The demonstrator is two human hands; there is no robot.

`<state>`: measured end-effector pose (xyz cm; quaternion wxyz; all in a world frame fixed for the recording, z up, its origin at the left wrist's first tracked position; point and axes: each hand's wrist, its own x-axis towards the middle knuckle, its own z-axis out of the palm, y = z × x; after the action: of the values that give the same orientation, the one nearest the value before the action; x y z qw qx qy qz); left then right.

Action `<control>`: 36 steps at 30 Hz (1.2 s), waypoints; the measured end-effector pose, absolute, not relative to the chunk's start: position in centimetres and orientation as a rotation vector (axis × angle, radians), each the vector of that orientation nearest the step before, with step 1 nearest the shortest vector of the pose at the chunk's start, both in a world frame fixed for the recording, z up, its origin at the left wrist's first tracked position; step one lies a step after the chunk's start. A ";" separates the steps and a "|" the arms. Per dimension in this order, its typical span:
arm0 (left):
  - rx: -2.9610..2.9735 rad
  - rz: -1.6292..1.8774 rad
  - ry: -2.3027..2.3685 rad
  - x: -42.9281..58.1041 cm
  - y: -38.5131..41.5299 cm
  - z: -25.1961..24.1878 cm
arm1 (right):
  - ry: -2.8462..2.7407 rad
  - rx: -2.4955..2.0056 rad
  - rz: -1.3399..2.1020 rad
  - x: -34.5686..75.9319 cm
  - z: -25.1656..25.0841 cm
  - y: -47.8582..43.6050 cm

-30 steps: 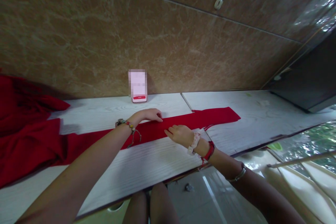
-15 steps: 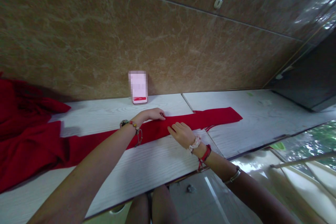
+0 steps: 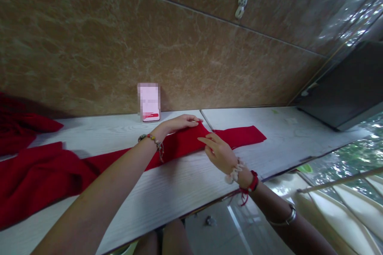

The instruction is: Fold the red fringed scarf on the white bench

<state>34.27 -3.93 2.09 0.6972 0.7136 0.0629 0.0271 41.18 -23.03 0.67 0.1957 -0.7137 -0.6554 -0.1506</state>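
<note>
Whereas the far edge of the red cloth (image 3: 179, 145) is seen lying flat half a second ago, it is now lifted into a small peak at the left hand's fingertips. The left hand (image 3: 183, 123) is closed in a narrow grip, with that edge pinched between thumb and fingers. The right hand (image 3: 220, 152) is shifted rightward along the cloth and its fingers are more extended; it is placed over the near side, and whether fabric is held in its grip cannot be told.

The cloth is laid as a long strip on the white, wood-grained surface (image 3: 167, 191). Its long axis is directed left to right, tilted slightly upward to the right, roughly along the wall (image 3: 179, 55). The flat, narrow end is pointed right; the left end is widened into crumpled folds, cut off by the view's edge.

A pixelated pink phone (image 3: 149, 101) is propped against the brown marbled wall, behind the cloth. A white hook (image 3: 241, 6) is mounted higher up. At far right, a dark grey box (image 3: 344, 87) is set on the surface.
</note>
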 end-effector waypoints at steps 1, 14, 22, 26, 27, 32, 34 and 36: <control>1.585 0.072 0.113 34.8 -4.4 2.5 | -1.810 -1.982 -0.403 41.6 1.1 -23.4; 1.430 0.222 0.037 43.3 -9.9 5.6 | -1.562 -1.879 -0.657 46.5 6.1 -29.0; 1.494 0.379 -0.003 49.6 -13.0 6.7 | -1.008 -2.017 -0.469 53.2 6.7 -30.2; 1.594 0.462 0.008 51.8 -14.3 5.8 | -1.070 -2.143 -0.173 57.6 5.7 -30.1; 1.610 0.481 0.012 52.3 -14.5 5.6 | -1.117 -2.169 -0.086 58.4 5.5 -30.2; 1.738 0.503 0.012 54.0 -15.1 5.1 | -1.024 -2.043 0.240 61.0 5.6 -30.9; 1.889 0.512 0.052 53.9 -15.7 4.7 | -0.886 -1.962 0.246 62.0 5.5 -31.1; 2.138 0.538 0.123 53.1 -16.7 3.7 | -0.766 -1.921 0.208 63.2 5.1 -31.1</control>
<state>53.09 -16.71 3.71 0.4499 0.8647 0.0497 0.2176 63.18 -31.10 5.07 0.5066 -0.7968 -0.3178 0.0861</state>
